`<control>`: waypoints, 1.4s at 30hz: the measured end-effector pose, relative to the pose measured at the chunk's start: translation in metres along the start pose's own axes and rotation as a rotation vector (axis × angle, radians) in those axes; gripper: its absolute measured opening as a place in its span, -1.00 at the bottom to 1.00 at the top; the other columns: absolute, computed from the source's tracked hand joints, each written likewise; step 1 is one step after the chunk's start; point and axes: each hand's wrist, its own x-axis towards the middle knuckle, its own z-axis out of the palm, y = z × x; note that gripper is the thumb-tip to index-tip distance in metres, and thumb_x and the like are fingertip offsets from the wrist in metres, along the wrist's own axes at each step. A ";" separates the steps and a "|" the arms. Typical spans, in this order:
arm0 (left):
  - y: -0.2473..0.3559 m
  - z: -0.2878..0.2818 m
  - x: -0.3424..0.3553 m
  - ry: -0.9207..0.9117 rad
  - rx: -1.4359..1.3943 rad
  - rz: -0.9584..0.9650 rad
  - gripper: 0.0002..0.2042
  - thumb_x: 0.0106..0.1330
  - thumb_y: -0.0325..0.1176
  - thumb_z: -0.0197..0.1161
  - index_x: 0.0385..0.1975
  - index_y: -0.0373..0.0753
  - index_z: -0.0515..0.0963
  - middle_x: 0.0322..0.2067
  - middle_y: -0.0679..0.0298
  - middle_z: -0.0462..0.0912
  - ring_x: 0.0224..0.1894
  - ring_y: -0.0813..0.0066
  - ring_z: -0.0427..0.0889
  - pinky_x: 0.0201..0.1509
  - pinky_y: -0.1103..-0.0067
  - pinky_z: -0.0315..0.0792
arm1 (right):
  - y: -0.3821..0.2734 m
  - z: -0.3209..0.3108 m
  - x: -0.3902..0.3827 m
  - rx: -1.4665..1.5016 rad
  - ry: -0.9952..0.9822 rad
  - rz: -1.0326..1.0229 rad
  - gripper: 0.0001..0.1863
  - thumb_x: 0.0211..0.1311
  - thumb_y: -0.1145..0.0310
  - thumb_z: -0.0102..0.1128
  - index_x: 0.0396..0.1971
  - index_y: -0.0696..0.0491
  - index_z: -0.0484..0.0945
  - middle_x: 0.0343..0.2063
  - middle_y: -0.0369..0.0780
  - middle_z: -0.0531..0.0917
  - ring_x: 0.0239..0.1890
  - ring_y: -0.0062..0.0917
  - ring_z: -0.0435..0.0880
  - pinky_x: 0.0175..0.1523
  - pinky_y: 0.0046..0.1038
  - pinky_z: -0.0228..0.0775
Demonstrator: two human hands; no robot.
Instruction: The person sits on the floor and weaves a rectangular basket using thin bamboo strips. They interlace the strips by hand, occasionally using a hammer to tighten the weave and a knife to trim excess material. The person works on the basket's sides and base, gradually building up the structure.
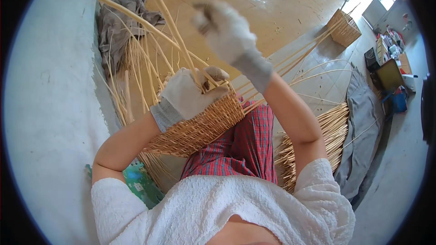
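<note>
A half-woven wicker basket (200, 129) rests on my lap, with long loose canes (168, 18) standing up from its rim. My left hand (188, 93), in a pale work glove, is clamped over the basket's upper edge and the base of the canes. Above it, my right hand (225, 29), also gloved and blurred, is raised with its fingers closed around something small and dark; I cannot tell what it is. Red checked cloth (247, 147) covers my legs under the basket.
A bundle of cut canes (318, 140) lies at my right on a grey cloth (363, 140). More canes and a brown cloth (120, 22) are at the left. A finished square basket (345, 27) stands far right. A green object (141, 181) lies by my left elbow.
</note>
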 end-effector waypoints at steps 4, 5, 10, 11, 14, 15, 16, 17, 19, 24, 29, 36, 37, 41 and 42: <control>-0.025 0.003 0.001 0.121 0.226 0.330 -0.54 0.31 0.12 0.36 0.05 -0.05 0.67 -0.29 0.18 0.78 -0.19 0.15 0.75 -0.01 0.29 0.58 | -0.092 -0.010 -0.015 0.981 -0.131 0.005 -0.50 0.55 -0.06 0.03 0.14 0.05 0.58 -0.44 -0.23 0.71 -0.39 -0.45 0.72 -0.29 -0.39 0.55; -0.022 0.001 0.007 0.169 0.294 0.458 -0.52 0.30 0.15 0.36 0.07 -0.03 0.67 -0.34 0.22 0.79 -0.21 0.18 0.75 -0.01 0.29 0.58 | -0.089 -0.021 -0.020 0.835 -0.209 0.140 -0.48 0.56 -0.08 -0.01 0.16 0.04 0.57 -0.50 -0.29 0.66 -0.46 -0.51 0.67 -0.38 -0.41 0.51; -0.003 0.002 0.001 -0.005 0.110 0.180 -0.46 0.22 0.11 0.47 0.09 -0.08 0.61 -0.31 0.26 0.80 -0.22 0.32 0.78 -0.04 0.45 0.59 | 0.008 -0.031 -0.075 1.479 -0.043 0.155 -0.38 0.51 -0.31 -0.12 -0.18 0.00 0.58 -0.72 -0.50 0.19 -0.75 -0.75 0.12 -0.70 -0.57 -0.06; -0.001 0.002 -0.002 0.001 0.053 0.167 -0.46 0.21 0.10 0.48 0.07 -0.10 0.61 -0.32 0.26 0.80 -0.22 0.34 0.79 -0.05 0.46 0.59 | 0.022 -0.027 -0.091 1.568 0.046 0.149 -0.39 0.51 -0.30 -0.12 -0.19 0.00 0.58 -0.72 -0.50 0.18 -0.75 -0.74 0.10 -0.70 -0.55 -0.08; 0.002 0.005 -0.007 0.078 -0.109 0.180 -0.46 0.18 0.08 0.51 0.02 -0.15 0.61 -0.35 0.23 0.78 -0.22 0.37 0.79 -0.08 0.47 0.60 | 0.024 -0.015 -0.127 1.564 0.438 0.227 -0.35 0.49 -0.34 -0.14 -0.25 0.02 0.54 -0.71 -0.49 0.18 -0.75 -0.73 0.09 -0.69 -0.56 -0.08; 0.003 0.005 -0.007 0.112 -0.162 0.190 -0.47 0.18 0.07 0.52 0.00 -0.17 0.61 -0.37 0.22 0.78 -0.24 0.38 0.78 -0.10 0.48 0.60 | 0.023 -0.014 -0.129 1.557 0.465 0.290 -0.35 0.49 -0.34 -0.16 -0.24 0.02 0.54 -0.71 -0.48 0.17 -0.74 -0.73 0.09 -0.67 -0.58 -0.07; 0.010 0.003 -0.004 0.130 -0.213 0.206 -0.48 0.19 0.05 0.52 -0.01 -0.19 0.60 -0.39 0.20 0.77 -0.27 0.37 0.78 -0.14 0.48 0.59 | 0.011 -0.019 -0.124 1.539 0.504 0.345 -0.34 0.48 -0.34 -0.17 -0.24 0.03 0.54 -0.71 -0.48 0.16 -0.73 -0.73 0.09 -0.64 -0.59 -0.06; 0.008 0.002 -0.001 0.111 -0.208 0.212 -0.50 0.20 0.02 0.51 -0.02 -0.21 0.60 -0.42 0.19 0.76 -0.31 0.37 0.77 -0.17 0.48 0.58 | 0.005 -0.021 -0.121 1.521 0.543 0.400 -0.33 0.47 -0.35 -0.18 -0.23 0.04 0.53 -0.71 -0.47 0.15 -0.72 -0.73 0.08 -0.62 -0.61 -0.05; -0.008 -0.003 0.006 0.035 -0.136 0.216 -0.55 0.23 -0.04 0.51 -0.06 -0.23 0.59 -0.47 0.17 0.73 -0.39 0.36 0.74 -0.25 0.49 0.55 | 0.007 -0.016 -0.122 1.584 0.518 0.330 -0.36 0.54 -0.27 -0.22 -0.18 0.05 0.55 -0.67 -0.45 0.24 -0.68 -0.72 0.22 -0.58 -0.61 0.13; -0.029 0.008 0.012 -0.029 -0.262 0.226 -0.66 0.31 -0.17 0.48 -0.13 -0.24 0.54 -0.55 0.21 0.66 -0.48 0.46 0.66 -0.34 0.51 0.50 | -0.027 -0.023 -0.135 0.980 0.494 0.517 -0.58 0.55 0.04 0.06 0.01 0.11 0.60 -0.38 -0.27 0.66 -0.30 -0.45 0.71 -0.15 -0.34 0.61; -0.025 0.020 0.010 -0.069 -0.521 0.181 -0.70 0.34 -0.29 0.48 -0.10 -0.24 0.51 -0.42 0.34 0.63 -0.37 0.64 0.57 -0.27 0.60 0.49 | -0.028 -0.006 -0.184 0.154 0.297 0.418 -0.73 0.34 0.53 0.26 0.02 0.08 0.66 -0.16 -0.14 0.76 -0.13 -0.37 0.79 -0.02 -0.38 0.64; -0.024 0.019 0.008 -0.093 -0.483 0.115 -0.68 0.33 -0.33 0.48 -0.03 -0.22 0.52 -0.33 0.38 0.60 -0.28 0.69 0.53 -0.19 0.65 0.46 | -0.027 0.011 -0.186 0.055 0.356 0.402 -0.72 0.24 0.47 0.36 -0.04 -0.04 0.72 -0.24 -0.13 0.72 -0.25 -0.28 0.77 -0.21 -0.34 0.63; -0.023 0.020 0.007 -0.085 -0.486 0.099 -0.67 0.33 -0.33 0.49 -0.02 -0.21 0.52 -0.34 0.39 0.60 -0.28 0.69 0.53 -0.19 0.65 0.46 | -0.026 0.011 -0.186 -0.027 0.332 0.380 -0.71 0.23 0.46 0.37 -0.04 -0.05 0.71 -0.24 -0.13 0.72 -0.27 -0.27 0.76 -0.24 -0.34 0.62; -0.017 0.018 0.005 -0.062 -0.449 0.041 -0.68 0.32 -0.36 0.49 -0.03 -0.21 0.52 -0.33 0.38 0.60 -0.29 0.69 0.53 -0.20 0.66 0.45 | -0.027 0.015 -0.187 -0.102 0.379 0.310 -0.71 0.20 0.47 0.38 -0.06 -0.05 0.70 -0.25 -0.15 0.72 -0.30 -0.26 0.73 -0.24 -0.29 0.61; -0.018 0.018 0.006 -0.067 -0.477 0.035 -0.68 0.32 -0.36 0.49 -0.03 -0.21 0.52 -0.33 0.38 0.61 -0.29 0.69 0.53 -0.21 0.67 0.45 | -0.025 0.017 -0.189 -0.094 0.397 0.282 -0.71 0.20 0.47 0.38 -0.06 -0.05 0.70 -0.26 -0.16 0.71 -0.29 -0.26 0.72 -0.22 -0.28 0.60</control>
